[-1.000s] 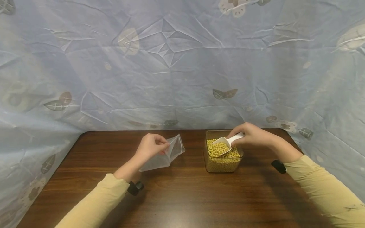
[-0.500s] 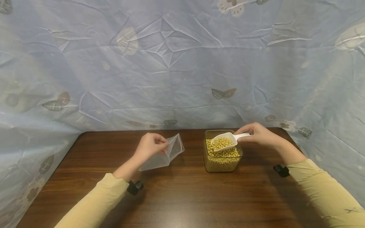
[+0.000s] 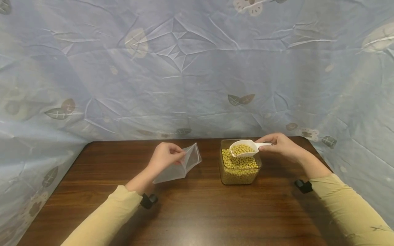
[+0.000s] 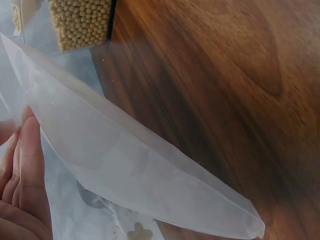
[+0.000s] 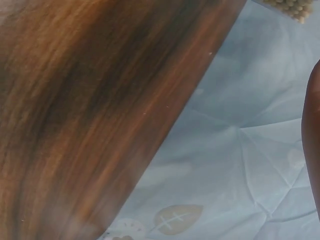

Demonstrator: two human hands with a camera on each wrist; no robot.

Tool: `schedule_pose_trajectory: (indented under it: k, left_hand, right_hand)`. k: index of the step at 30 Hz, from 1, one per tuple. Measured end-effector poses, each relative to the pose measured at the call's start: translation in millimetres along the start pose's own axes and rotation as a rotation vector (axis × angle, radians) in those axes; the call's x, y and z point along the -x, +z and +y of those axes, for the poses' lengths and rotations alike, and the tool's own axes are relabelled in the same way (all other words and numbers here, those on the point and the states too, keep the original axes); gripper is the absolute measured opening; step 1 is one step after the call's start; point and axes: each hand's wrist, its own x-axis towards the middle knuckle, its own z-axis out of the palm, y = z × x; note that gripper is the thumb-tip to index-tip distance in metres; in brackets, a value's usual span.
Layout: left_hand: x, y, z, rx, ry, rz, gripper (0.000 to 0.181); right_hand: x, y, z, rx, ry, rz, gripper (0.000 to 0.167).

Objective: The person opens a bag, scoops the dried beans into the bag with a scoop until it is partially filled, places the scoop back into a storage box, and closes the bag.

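In the head view my left hand (image 3: 164, 158) pinches the edge of a clear plastic bag (image 3: 192, 159), whose mouth stands partly spread toward the right. The left wrist view shows the bag (image 4: 120, 155) slanting away from my fingertips. My right hand (image 3: 281, 146) grips the handle of a white scoop (image 3: 250, 154), held level and full of yellow beans (image 3: 241, 149). Beneath the scoop is a clear square container (image 3: 237, 179) of the same beans. Only a sliver of my right hand (image 5: 312, 130) shows in the right wrist view; the scoop is not visible there.
A dark brown wooden table (image 3: 209, 215) lies under everything. Behind it and along both sides hangs a pale blue patterned cloth (image 3: 197, 85). Black wrist cameras are strapped at both wrists, the left one (image 3: 149, 201) low over the table.
My right hand has drawn the scoop up and out of the beans, first rightward, and the scoop has levelled with its load. My left hand and the bag have shifted slightly right.
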Motion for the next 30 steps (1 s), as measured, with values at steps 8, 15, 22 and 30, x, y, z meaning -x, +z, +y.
schedule_pose_trajectory:
  k: [8, 15, 22, 30]
  left_hand:
    - [-4.2, 8.5, 9.5, 0.012, -0.010, 0.015, 0.016]
    - [-7.0, 14.8, 16.3, 0.023, -0.008, 0.028, 0.015]
    - [-6.9, 17.7, 21.1, 0.042, -0.006, 0.025, 0.016]
    - [-6.4, 17.6, 24.1, 0.006, -0.006, 0.025, 0.016]
  right_hand:
    - [-5.2, 1, -20, 0.055, 0.032, 0.060, 0.034]
    - [-14.6, 15, -47, 0.056, 0.008, 0.055, 0.033]
    - [-30.7, 40, -70, 0.065, -0.013, -0.003, 0.030]
    - [-42.1, 67, -83, 0.178, -0.012, -0.037, 0.027]
